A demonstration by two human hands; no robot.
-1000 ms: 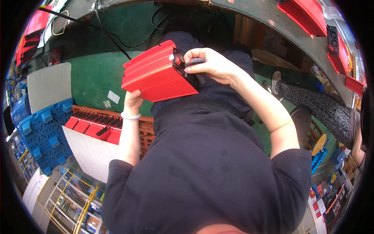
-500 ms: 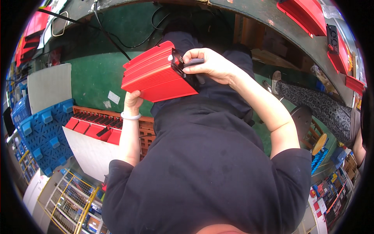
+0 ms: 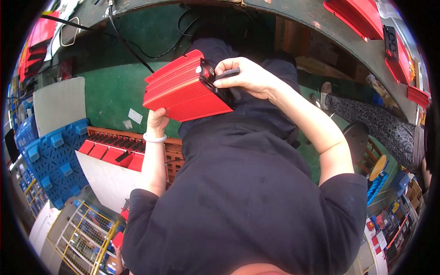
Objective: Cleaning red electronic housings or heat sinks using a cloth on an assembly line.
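Note:
A red finned metal housing (image 3: 181, 89) hangs tilted above my lap, its black end panel (image 3: 222, 91) turned to the right. My left hand (image 3: 157, 121) grips its lower left corner, thumb on the red face and the other fingers mostly hidden beneath. At the black end, my right hand (image 3: 245, 79) pinches a small dark flat piece (image 3: 231, 73) between thumb and fingers. That piece lies close against the panel; whether it touches cannot be made out. Sockets or small fittings show on the panel, partly covered by my fingers.
A dark workbench (image 3: 316, 27) curves along the far side, bearing red housings (image 3: 355, 18) at right. Black cables (image 3: 123, 41) hang at left. Near my left arm stand a crate (image 3: 173, 153) of red units and a blue pallet (image 3: 57, 160). Another person's patterned leg (image 3: 366, 112) is at right.
Both hands and the housing stay almost in place. The other person's leg at right has shifted slightly. A hand with a red object has come into sight at lower left.

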